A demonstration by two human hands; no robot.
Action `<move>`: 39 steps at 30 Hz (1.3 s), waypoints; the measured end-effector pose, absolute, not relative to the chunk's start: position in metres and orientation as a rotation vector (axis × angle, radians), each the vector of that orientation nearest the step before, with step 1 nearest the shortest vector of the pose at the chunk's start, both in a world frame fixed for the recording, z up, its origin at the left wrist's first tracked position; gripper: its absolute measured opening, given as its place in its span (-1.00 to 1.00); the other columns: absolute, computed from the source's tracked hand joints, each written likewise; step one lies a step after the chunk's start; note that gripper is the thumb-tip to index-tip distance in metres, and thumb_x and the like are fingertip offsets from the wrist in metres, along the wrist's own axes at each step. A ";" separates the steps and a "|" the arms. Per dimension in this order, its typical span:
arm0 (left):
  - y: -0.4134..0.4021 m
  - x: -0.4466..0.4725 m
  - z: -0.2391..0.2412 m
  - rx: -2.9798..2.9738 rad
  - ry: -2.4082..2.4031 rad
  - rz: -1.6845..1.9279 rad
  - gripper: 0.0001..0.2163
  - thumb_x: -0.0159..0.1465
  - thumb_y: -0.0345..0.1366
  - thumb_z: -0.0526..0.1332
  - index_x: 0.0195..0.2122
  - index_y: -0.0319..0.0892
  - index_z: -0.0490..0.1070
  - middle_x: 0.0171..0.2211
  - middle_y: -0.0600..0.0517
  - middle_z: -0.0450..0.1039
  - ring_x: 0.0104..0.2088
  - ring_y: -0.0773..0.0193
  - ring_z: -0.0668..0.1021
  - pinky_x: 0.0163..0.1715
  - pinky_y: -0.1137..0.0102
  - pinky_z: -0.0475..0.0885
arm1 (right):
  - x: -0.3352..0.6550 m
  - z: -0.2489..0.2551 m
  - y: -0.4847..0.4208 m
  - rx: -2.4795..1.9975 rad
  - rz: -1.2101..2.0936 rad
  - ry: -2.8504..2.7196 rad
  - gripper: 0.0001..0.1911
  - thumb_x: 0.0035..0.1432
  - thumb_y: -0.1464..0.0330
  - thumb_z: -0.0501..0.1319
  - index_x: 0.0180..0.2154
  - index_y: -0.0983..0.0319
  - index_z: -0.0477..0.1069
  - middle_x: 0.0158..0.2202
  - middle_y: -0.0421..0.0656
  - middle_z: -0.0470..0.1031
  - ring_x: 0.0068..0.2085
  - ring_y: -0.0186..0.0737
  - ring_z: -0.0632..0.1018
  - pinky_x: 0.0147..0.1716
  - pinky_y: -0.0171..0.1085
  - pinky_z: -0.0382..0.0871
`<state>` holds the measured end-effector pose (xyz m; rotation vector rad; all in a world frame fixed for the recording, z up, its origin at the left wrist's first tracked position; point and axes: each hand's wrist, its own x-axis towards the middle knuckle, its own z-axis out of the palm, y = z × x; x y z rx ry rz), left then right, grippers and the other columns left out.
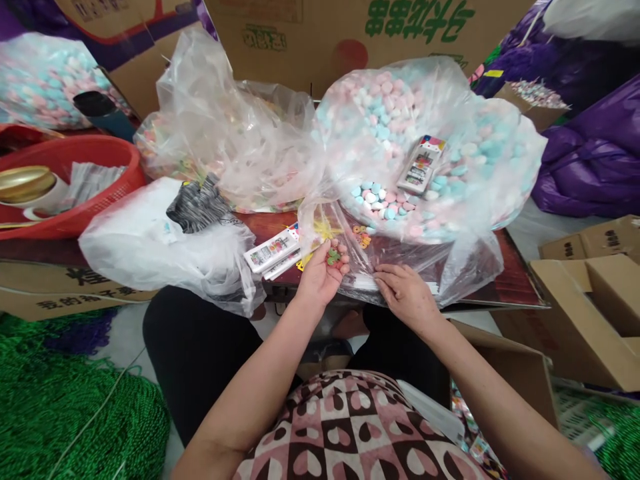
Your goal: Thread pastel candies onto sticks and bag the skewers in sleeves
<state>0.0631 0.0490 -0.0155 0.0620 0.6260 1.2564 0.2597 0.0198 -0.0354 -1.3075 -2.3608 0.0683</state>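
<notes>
Left hand [323, 275] palm up at the near edge of the surface [505, 283], fingers curled around small coloured pieces [333, 257]. Right hand [407, 293] palm down just beside it, fingertips on a flat stack of clear sleeves [361, 283]; whether it gripped them could not be told. Behind both, a large clear bag [450, 220] of pink, blue and white pellets, with a printed packet [421, 164] lying on top. More packets [273, 251] left of the left hand. White bag [145, 250] and red basket [107, 183] further left. Cardboard boxes [595, 313] at right.
</notes>
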 end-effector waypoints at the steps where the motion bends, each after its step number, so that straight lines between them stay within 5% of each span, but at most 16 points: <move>1: 0.049 0.063 -0.015 0.062 0.620 1.255 -0.88 0.33 -0.34 0.13 -0.34 -0.24 0.38 -0.48 0.05 0.42 -0.55 0.42 0.46 -0.60 0.54 0.26 | 0.259 -0.036 0.016 -1.306 0.076 -2.359 -0.75 0.30 0.40 0.11 -0.22 0.26 0.58 -0.15 0.00 0.62 -0.14 -0.07 0.60 -0.03 -0.05 0.42; 10: 0.048 0.064 -0.015 0.082 0.624 1.267 -0.86 0.34 -0.36 0.12 -0.36 -0.23 0.38 -0.48 0.04 0.42 -0.54 0.41 0.47 -0.57 0.53 0.29 | 0.260 -0.024 0.019 -1.316 0.180 -2.340 -0.73 0.31 0.38 0.09 -0.24 0.22 0.58 -0.20 -0.06 0.63 -0.20 -0.12 0.60 -0.09 -0.13 0.45; 16: 0.048 0.063 -0.013 0.078 0.617 1.253 -0.87 0.33 -0.35 0.14 -0.37 -0.23 0.38 -0.49 0.05 0.42 -0.55 0.42 0.46 -0.60 0.54 0.26 | 0.224 -0.022 0.038 -1.337 0.183 -2.319 -0.71 0.27 0.44 0.09 -0.09 0.25 0.55 -0.02 0.02 0.58 -0.07 -0.03 0.56 -0.04 -0.06 0.42; 32: 0.048 0.058 -0.015 0.072 0.613 1.249 -0.86 0.32 -0.37 0.12 -0.37 -0.24 0.39 -0.49 0.02 0.42 -0.54 0.41 0.47 -0.59 0.55 0.27 | 0.265 -0.007 0.023 -1.383 0.480 -1.773 -0.75 0.25 0.30 0.16 -0.14 0.18 0.58 -0.14 -0.09 0.65 -0.11 -0.12 0.64 -0.02 -0.10 0.49; 39: 0.048 0.057 -0.014 0.057 0.628 1.231 -0.88 0.30 -0.36 0.16 -0.38 -0.24 0.38 -0.48 0.03 0.41 -0.54 0.42 0.45 -0.59 0.56 0.25 | 0.262 -0.019 0.008 -1.354 0.483 -1.993 -0.76 0.26 0.31 0.13 -0.20 0.14 0.59 -0.21 -0.11 0.66 -0.17 -0.11 0.64 -0.08 -0.10 0.51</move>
